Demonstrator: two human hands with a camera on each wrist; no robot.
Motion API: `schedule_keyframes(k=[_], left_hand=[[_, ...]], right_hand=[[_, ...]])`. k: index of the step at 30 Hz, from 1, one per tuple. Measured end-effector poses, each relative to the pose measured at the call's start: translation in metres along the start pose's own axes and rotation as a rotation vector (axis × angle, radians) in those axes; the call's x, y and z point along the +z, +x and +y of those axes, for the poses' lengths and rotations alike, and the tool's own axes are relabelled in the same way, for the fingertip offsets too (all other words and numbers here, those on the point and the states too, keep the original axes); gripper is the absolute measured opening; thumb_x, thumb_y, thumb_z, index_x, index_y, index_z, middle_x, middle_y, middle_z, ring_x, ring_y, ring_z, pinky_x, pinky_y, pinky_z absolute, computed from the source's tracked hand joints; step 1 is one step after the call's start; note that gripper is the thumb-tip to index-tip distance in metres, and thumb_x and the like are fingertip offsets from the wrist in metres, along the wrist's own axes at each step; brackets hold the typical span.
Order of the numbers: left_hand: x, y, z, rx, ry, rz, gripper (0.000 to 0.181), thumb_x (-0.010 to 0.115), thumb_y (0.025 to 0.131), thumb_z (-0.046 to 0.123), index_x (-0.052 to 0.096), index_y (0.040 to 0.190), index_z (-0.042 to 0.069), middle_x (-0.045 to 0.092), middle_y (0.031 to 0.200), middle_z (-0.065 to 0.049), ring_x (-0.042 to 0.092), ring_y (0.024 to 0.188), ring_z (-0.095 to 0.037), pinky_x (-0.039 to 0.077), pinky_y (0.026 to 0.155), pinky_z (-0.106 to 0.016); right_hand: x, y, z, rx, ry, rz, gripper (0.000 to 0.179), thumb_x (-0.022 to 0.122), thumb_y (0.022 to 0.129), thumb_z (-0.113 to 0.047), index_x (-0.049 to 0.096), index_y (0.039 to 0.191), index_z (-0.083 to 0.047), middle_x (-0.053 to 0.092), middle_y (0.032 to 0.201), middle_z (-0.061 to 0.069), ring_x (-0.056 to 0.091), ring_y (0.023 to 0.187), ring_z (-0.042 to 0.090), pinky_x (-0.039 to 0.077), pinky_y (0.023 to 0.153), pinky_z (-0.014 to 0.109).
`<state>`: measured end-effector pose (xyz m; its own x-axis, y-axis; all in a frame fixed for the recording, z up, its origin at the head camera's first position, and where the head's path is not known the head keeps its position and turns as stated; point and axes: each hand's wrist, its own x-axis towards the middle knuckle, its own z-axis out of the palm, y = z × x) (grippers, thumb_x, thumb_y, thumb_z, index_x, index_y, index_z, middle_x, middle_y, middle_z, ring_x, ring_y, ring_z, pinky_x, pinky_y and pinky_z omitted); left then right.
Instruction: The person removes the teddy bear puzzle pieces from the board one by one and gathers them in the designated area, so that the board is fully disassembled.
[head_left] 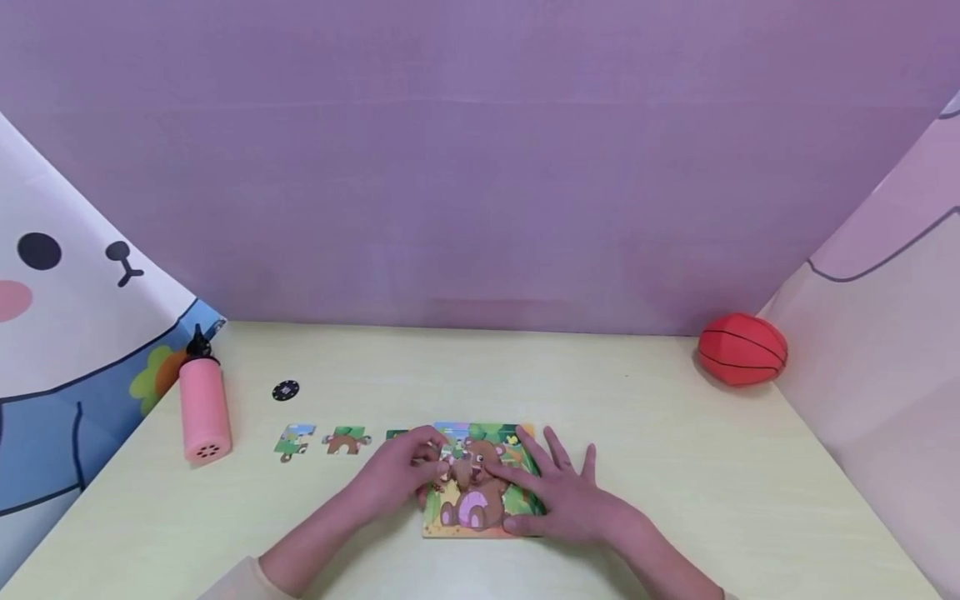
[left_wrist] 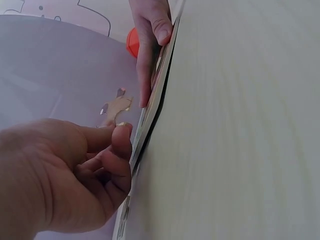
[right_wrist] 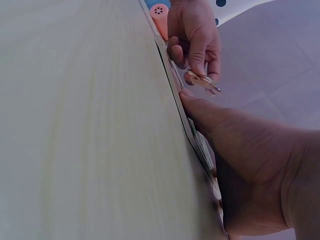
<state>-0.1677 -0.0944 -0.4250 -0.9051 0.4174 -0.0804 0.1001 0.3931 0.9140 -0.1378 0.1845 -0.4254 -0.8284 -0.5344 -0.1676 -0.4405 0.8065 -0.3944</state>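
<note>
A jigsaw board [head_left: 480,533] with a brown bear picture lies on the table near the front middle. Over its left part my left hand [head_left: 393,475] pinches a jigsaw piece [left_wrist: 119,106] between thumb and forefinger, raised above the board in both wrist views. My right hand [head_left: 573,496] rests on the board's right side, its fingers spread; the thumb [right_wrist: 192,102] lies along the near edge. Part of the bear picture is hidden behind the hands.
Left of the board lie two loose jigsaw pieces, a green-and-blue piece [head_left: 295,442] and a brown-and-green piece [head_left: 347,440]; another piece [head_left: 397,434] is partly behind my left hand. A black chip [head_left: 286,390], a pink bottle [head_left: 204,408] and a red ball [head_left: 742,350] stand farther out.
</note>
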Motion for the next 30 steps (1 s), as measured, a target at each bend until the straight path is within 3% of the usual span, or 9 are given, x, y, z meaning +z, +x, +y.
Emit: schedule_keyframes(k=[8,15,20,30], left_hand=[[-0.009,-0.006,-0.001,0.011,0.039,0.051,0.029,0.071,0.095,0.017,0.061,0.122,0.009,0.068,0.083,-0.002,0.061,0.055,-0.02,0.044,0.047,-0.027],[-0.022,-0.017,-0.006,-0.017,0.023,0.102,0.031,0.073,0.093,0.016,0.061,0.121,0.009,0.069,0.082,-0.004,0.06,0.054,-0.021,0.047,0.05,-0.03],[-0.033,-0.028,-0.009,-0.029,0.006,0.128,0.033,0.073,0.093,0.014,0.06,0.122,0.004,0.068,0.082,-0.006,0.059,0.053,-0.022,0.047,0.05,-0.03],[-0.058,-0.045,-0.022,-0.12,0.073,0.174,0.034,0.073,0.094,0.02,0.061,0.123,0.007,0.069,0.083,-0.003,0.059,0.054,-0.023,0.045,0.051,-0.031]], right_hand=[[0.001,0.001,0.0,-0.015,0.003,0.006,0.072,0.053,0.091,-0.071,0.033,0.156,-0.047,0.001,0.169,0.011,-0.005,0.149,0.051,-0.008,0.095,0.087],[0.0,0.001,-0.001,-0.013,-0.009,0.024,0.076,0.054,0.089,-0.073,0.032,0.157,-0.045,0.003,0.169,0.01,-0.004,0.149,0.05,-0.007,0.096,0.086],[0.0,0.001,-0.001,0.004,-0.014,0.075,0.087,0.057,0.085,-0.075,0.031,0.159,-0.037,0.006,0.169,0.011,0.001,0.15,0.049,-0.001,0.098,0.086],[0.002,0.001,0.005,0.042,-0.068,0.077,0.096,0.056,0.082,-0.079,0.025,0.161,-0.034,0.005,0.169,0.01,0.0,0.149,0.05,-0.002,0.102,0.083]])
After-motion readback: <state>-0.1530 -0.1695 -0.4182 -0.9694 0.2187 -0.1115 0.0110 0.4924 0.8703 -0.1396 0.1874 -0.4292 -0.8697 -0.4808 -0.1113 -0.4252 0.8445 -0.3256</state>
